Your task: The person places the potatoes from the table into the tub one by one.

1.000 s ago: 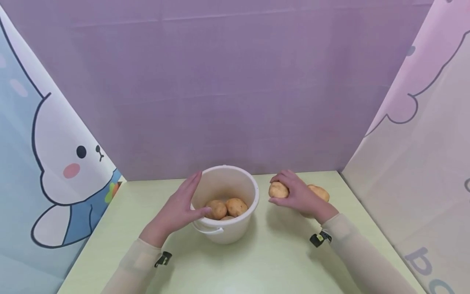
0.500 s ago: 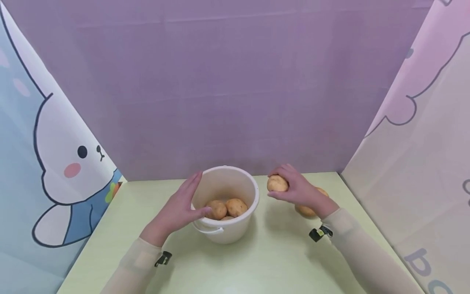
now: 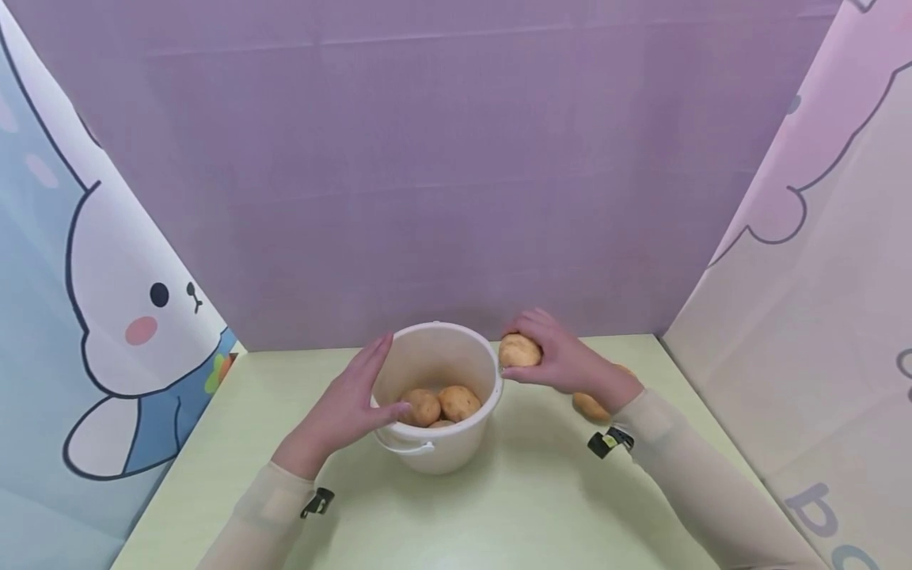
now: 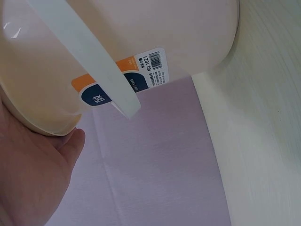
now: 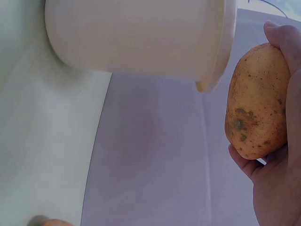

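A white bucket point(image 3: 456, 455) stands upright on the table with several potatoes point(image 3: 459, 403) inside it. My left hand point(image 3: 345, 404) holds the bucket's left side at the rim, the thumb reaching over the edge. In the left wrist view, that hand point(image 4: 35, 169) lies along the rim. Beside the bucket's right rim, my right hand point(image 3: 563, 356) grips another potato point(image 3: 519, 351) between thumb and fingers, above the table. Dark spots mark this potato point(image 5: 257, 103) in the right wrist view.
Partly hidden behind the right forearm, more potatoes point(image 3: 590, 408) lie on the pale green table point(image 3: 456, 530). The bucket's white handle point(image 3: 406, 450) hangs down in front. A purple cloth wall point(image 3: 456, 174) rises behind, with printed panels at both sides.
My right hand has moved left and slightly up with the potato, coming up to the bucket's rim. More of the potatoes behind the forearm shows. My left hand stays where it was.
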Action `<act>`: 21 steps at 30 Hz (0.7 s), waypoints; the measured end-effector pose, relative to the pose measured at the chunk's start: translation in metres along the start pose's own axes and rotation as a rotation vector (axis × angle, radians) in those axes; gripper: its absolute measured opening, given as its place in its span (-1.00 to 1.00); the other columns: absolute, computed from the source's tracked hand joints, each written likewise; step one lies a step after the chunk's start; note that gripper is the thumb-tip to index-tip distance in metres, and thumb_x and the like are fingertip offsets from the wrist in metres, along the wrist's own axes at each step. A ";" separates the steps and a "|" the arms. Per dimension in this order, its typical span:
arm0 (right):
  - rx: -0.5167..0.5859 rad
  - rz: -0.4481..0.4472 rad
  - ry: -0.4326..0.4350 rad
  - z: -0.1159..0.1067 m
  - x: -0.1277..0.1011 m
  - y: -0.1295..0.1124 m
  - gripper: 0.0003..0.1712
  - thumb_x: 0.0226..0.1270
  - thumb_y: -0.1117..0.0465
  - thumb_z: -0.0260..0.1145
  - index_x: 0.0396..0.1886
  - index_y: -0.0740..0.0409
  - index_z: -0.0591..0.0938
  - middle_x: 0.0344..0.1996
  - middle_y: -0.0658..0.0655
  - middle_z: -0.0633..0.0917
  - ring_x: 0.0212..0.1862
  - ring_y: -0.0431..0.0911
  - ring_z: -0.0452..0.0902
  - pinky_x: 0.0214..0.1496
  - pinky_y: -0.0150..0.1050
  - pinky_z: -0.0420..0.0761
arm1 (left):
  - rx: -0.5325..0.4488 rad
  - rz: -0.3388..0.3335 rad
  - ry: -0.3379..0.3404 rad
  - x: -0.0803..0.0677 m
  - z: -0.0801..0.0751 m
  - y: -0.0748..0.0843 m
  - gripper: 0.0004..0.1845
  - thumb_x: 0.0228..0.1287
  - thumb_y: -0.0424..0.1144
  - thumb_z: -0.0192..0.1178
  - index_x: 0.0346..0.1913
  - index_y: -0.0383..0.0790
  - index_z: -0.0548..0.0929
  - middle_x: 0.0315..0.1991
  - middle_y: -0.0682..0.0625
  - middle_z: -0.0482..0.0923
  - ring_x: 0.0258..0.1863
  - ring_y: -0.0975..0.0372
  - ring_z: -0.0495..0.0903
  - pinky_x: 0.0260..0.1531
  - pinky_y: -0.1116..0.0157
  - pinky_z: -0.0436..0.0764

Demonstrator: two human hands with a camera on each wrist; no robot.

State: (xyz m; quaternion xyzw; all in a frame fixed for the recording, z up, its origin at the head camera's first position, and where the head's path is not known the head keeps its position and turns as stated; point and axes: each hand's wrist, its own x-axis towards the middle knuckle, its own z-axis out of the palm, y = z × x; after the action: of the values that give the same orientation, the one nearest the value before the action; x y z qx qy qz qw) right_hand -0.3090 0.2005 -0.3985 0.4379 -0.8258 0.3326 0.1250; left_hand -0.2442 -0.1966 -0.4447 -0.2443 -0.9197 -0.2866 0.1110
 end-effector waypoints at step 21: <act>-0.015 -0.098 -0.071 0.030 0.042 -0.021 -0.39 0.22 -0.13 0.74 0.16 -0.03 0.73 0.06 -0.11 0.67 0.14 -0.11 0.46 0.07 -0.10 0.59 | 0.009 0.000 0.002 0.000 -0.003 0.001 0.24 0.35 0.21 0.52 0.82 -0.22 0.01 0.78 -0.24 0.06 0.72 -0.21 0.13 0.57 -0.34 0.30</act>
State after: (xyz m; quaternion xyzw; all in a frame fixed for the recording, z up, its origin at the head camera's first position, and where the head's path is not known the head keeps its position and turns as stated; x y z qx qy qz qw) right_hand -0.3139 0.1456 -0.3908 0.4886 -0.8097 0.3040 0.1152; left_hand -0.2438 -0.1976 -0.4420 -0.2434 -0.9209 -0.2826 0.1131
